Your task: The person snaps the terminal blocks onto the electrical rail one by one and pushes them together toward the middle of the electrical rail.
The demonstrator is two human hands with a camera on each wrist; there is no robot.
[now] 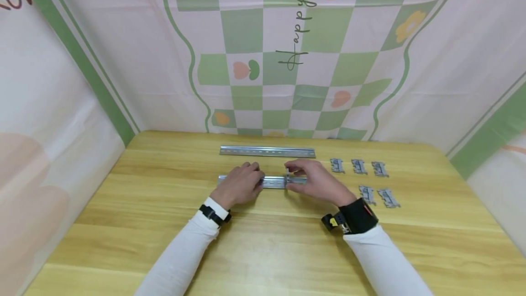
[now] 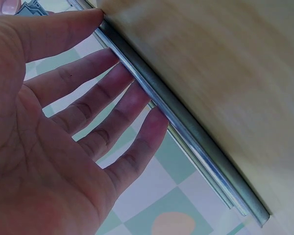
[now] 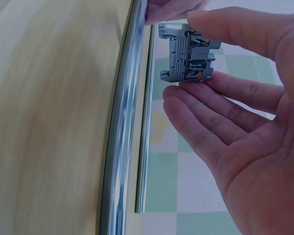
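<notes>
My left hand (image 1: 240, 184) holds down the nearer slotted metal DIN rail (image 1: 273, 182), its thumb by the near edge and its fingers over the far one. In the left wrist view the fingertips (image 2: 154, 120) meet the rail's long side. A grey DIN rail terminal block (image 3: 188, 56) with small orange parts is pinched between the thumb and fingers of my right hand (image 1: 318, 182). The block stands upright, close over the rail, and in the right wrist view its clip feet face the rail. My hands cover the left part of the rail and some of its right end.
A second DIN rail (image 1: 267, 151) lies parallel behind, near the back of the wooden table (image 1: 263, 250). To the right, several grey terminal blocks (image 1: 359, 166) lie in two rows. A patterned cloth (image 1: 279, 35) hangs behind the table.
</notes>
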